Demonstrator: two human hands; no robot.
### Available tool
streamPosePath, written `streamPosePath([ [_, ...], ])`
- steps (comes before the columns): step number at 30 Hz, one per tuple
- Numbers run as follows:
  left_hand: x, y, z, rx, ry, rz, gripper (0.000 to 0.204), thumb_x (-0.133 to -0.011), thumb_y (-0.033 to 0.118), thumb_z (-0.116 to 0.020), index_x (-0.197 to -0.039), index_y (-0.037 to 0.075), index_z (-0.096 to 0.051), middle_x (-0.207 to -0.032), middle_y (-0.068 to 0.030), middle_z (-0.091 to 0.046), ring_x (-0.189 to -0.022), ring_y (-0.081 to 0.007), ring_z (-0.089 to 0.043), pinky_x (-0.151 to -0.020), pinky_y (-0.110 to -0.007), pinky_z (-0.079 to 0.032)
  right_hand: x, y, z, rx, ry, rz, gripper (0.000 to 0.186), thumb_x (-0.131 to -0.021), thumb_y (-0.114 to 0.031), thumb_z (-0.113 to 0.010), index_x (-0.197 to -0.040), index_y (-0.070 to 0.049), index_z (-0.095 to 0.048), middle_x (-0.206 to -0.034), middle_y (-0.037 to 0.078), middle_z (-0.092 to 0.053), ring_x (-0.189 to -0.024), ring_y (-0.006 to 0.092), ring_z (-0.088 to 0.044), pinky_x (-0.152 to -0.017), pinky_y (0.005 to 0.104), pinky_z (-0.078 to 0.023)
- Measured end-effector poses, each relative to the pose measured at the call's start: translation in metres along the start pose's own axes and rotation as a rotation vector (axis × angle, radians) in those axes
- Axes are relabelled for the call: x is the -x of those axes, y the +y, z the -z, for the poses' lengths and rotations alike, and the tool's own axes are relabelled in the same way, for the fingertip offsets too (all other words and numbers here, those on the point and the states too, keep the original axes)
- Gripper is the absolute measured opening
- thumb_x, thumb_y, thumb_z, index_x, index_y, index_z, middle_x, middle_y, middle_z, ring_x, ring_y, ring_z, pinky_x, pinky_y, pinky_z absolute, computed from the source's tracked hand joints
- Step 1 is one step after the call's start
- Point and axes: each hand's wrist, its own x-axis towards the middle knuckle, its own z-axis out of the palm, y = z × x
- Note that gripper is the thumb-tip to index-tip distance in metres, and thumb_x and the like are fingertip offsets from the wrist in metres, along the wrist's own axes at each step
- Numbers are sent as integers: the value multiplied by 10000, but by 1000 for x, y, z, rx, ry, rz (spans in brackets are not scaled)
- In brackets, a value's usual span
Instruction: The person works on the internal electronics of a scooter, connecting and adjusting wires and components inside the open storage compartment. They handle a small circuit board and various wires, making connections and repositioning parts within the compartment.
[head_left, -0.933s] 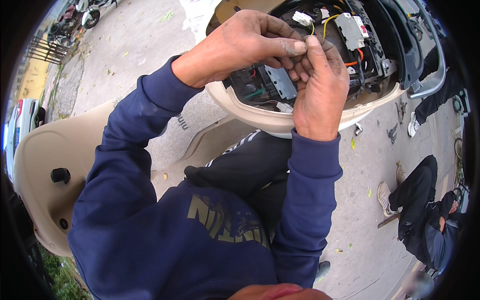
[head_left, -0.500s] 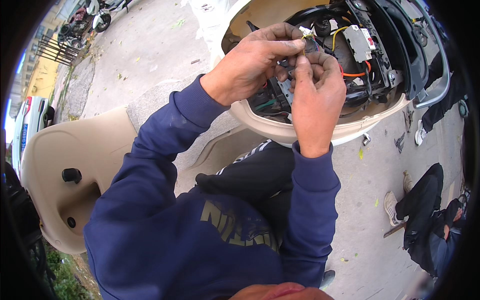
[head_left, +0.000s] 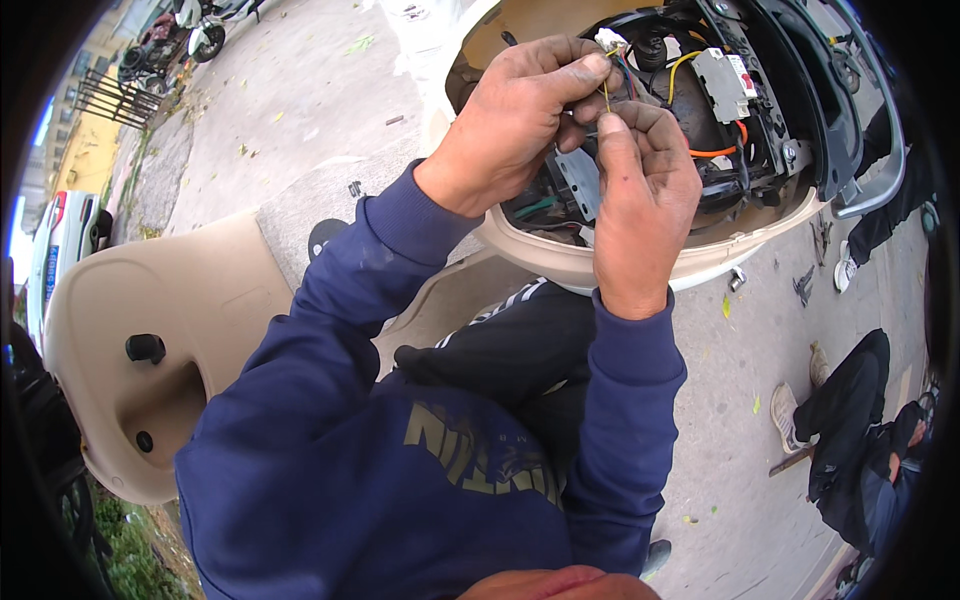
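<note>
Pinching a yellow wire [head_left: 606, 93] at one o'clock, left hand [head_left: 520, 118] and right hand [head_left: 645, 200] fingers work over uncovered, seemingly unfinished wiring [head_left: 712, 154].

The single view comes from a fisheye camera worn on the person's head, left of a side-by-side pair. It faces steeply down — the navy sweatshirt [head_left: 380, 490] fills the lower middle at close range, while the left hand [head_left: 525, 115] and right hand [head_left: 645, 200] sit near, above centre. The lens is wide enough to take in a white car [head_left: 60, 250] far left and a seated person [head_left: 850, 440] at right — all inside a dark, curved rim.
</note>
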Motion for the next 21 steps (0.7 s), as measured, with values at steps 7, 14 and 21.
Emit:
streamPosePath([
  [7, -6, 2, 6, -134, -49, -38, 222, -1024, 182, -635, -1168, 16, -605, -913, -28, -643, -670, -52, -547, -542, -189, -446, 2, 2, 0, 38, 74, 18, 86, -1018, -39, -558, -1036, 42, -580, -879, 58, -670, -736, 59, -569, -644, 214, -450],
  [14, 0, 0, 22, -716, -15, -461, 270, -982, 113, -680, -1220, -8, -639, -1035, -62, -702, -718, -101, -616, -616, -226, -499, -3, 5, -2, 111, 96, 57, 78, -1015, -58, -581, -1021, 19, -591, -854, 6, -597, -719, 29, -486, -600, 206, -389],
  [21, -5, 30, 26, -1209, -184, -727, 222, -946, 99, -660, -1159, 38, -660, -1254, -213, -557, -922, -320, -672, -760, -385, -537, -1, 3, 0, 122, 63, 30, 93, -1015, -61, -590, -1037, 28, -607, -860, -9, -582, -735, 33, -480, -627, 208, -403],
])
